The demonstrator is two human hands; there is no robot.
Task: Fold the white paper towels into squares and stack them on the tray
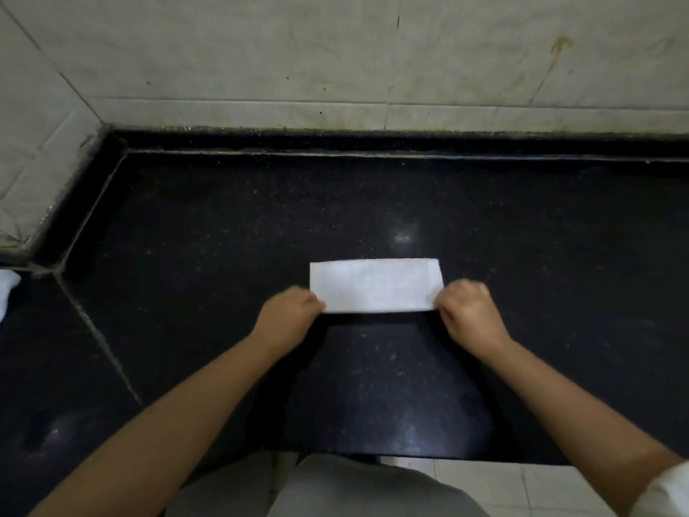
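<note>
A white paper towel (374, 285), folded into a long rectangle, lies flat on the black stone counter (223, 236) in the middle of the view. My left hand (289, 317) pinches its near left corner. My right hand (468, 309) pinches its near right corner. Both hands are closed on the towel's near edge, which sits slightly off the counter and casts a shadow below it. No tray is in view.
A tiled wall (335, 61) runs along the back and left of the counter, behind a raised black ledge. Something white (7, 289) pokes in at the far left edge. The counter's front edge (373, 457) is just below my forearms.
</note>
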